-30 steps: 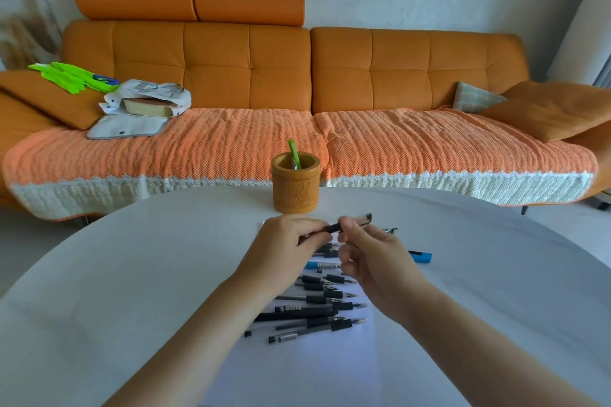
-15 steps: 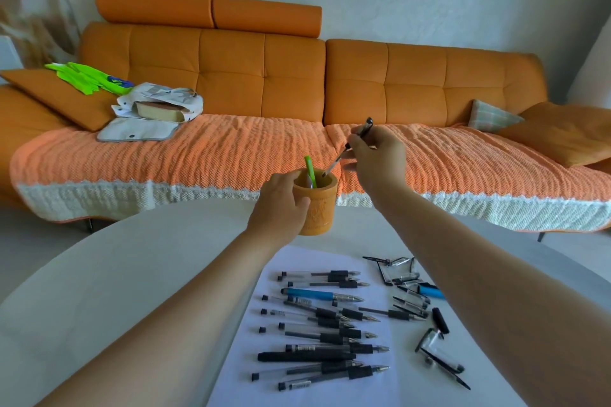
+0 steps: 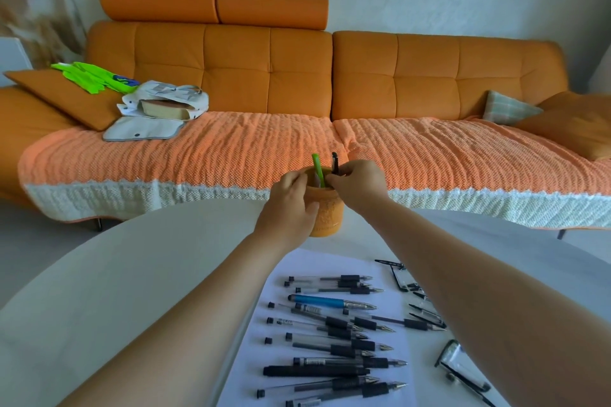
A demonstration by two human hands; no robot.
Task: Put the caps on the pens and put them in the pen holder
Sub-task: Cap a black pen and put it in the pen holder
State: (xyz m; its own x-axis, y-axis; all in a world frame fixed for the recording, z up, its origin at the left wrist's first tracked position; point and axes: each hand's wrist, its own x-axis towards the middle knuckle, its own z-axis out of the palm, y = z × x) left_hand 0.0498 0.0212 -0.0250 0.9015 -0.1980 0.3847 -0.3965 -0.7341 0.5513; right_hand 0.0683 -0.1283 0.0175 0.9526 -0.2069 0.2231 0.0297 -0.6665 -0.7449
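An orange pen holder (image 3: 327,215) stands on the white table's far side, with a green pen (image 3: 318,166) upright inside. My left hand (image 3: 291,205) wraps around the holder's left side. At the holder's rim, my right hand (image 3: 358,187) pinches a capped black pen (image 3: 335,162), whose lower part is down in the holder. Several uncapped pens (image 3: 334,330) lie in rows on a white sheet (image 3: 254,357) near me. Loose caps (image 3: 463,365) lie to the right of the sheet, partly hidden by my right forearm.
The round white table (image 3: 132,274) spreads under my arms. Behind it runs an orange sofa (image 3: 264,82) with a knitted throw, a bag with a book (image 3: 165,106), green gloves (image 3: 92,76) and cushions.
My right hand has come down from above the holder to its rim, lowering the capped black pen into it. My left hand stays on the holder. The view has shifted closer.
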